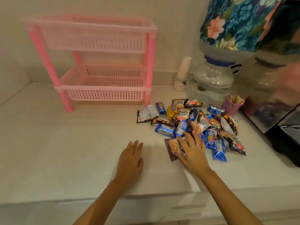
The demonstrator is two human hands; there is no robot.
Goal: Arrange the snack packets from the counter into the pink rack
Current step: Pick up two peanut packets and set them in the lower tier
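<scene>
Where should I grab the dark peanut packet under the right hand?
Pinch the peanut packet by its near left edge, coming from the left, probably: it lies flat at the pile's front, that side is bare counter, and the right hand covers its right part.

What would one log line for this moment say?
left hand open on counter | right hand open on packets | rack empty

Warm, dim indoor light is falling evenly; soft shadows are lying under hands; edges are bending, far right is blurring.
</scene>
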